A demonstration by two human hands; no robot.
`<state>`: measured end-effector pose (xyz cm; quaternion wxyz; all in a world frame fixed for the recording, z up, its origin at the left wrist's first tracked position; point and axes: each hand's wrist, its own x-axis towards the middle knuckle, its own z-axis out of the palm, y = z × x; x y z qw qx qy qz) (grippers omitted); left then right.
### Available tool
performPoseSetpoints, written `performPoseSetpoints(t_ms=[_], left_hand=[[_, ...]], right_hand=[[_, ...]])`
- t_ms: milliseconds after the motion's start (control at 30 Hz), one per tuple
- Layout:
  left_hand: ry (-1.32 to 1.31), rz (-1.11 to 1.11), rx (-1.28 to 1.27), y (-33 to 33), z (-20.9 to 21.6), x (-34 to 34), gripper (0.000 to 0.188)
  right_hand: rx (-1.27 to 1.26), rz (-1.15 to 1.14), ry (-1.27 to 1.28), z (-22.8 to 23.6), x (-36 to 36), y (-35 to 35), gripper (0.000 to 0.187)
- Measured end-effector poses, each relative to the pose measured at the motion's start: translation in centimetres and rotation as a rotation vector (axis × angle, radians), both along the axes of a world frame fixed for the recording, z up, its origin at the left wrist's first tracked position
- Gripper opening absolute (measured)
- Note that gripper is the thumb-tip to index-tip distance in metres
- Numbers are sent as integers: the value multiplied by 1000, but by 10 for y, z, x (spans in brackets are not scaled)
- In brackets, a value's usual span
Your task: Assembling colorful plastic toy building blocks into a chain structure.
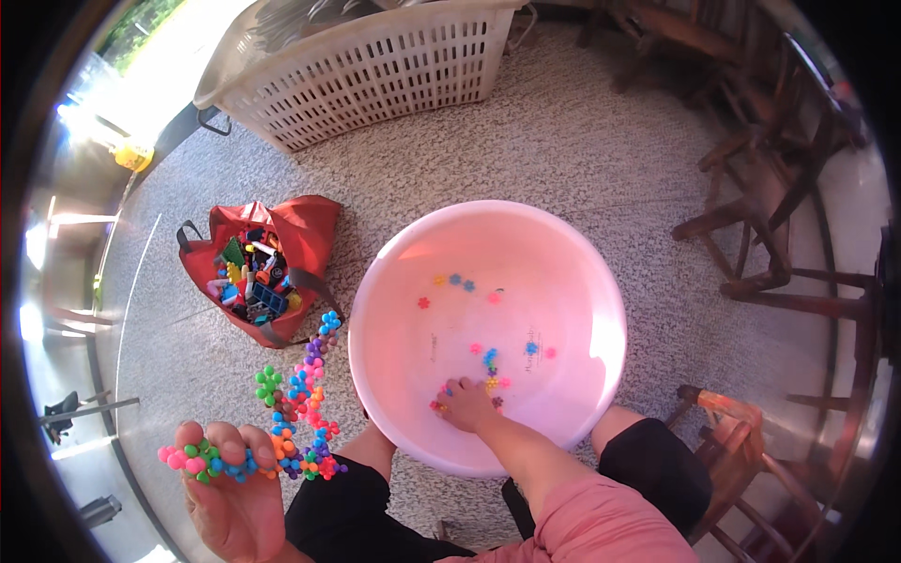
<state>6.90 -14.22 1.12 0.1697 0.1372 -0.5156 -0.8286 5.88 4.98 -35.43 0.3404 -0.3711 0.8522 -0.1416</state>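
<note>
A branching, multicoloured construct of small rounded plastic knobs [305,405] is held out over the floor at the lower left, between the red bag and the person's legs. Its knobs cluster like tiny flowers in pink, green, blue, orange, red and purple, making a lumpy stem that bends upward to a blue tip, with a bright green cluster jutting from one side. The left hand [235,511] has its grip closed around the pink, green and blue end, fingers curled over it. The right hand [463,405] reaches into a round, smooth pink plastic tub [488,235], fingertips down among loose, flower-shaped plastic pieces [454,280]; whether its grip has taken hold of any cannot be told. More of these lie scattered over the tub's glossy bottom, some touching in short rows. The soft red bag with dark handles [314,230] sags open, full of mixed plastic toy parts [267,298]. The floor [638,188] is speckled grey; beyond stands a rigid white plastic basket with slotted walls [375,80].
</note>
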Motion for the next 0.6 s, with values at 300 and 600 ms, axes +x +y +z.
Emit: performPoseSetpoints(t_ms=[300,600], left_hand=[[47,-18,121,38,6,-11,37],[-53,-152,184,58,3,-37,31]], right_hand=[[-40,-551,-494,-28,12,48,30],[-915,-1050,-1512,142,-110,49,28]])
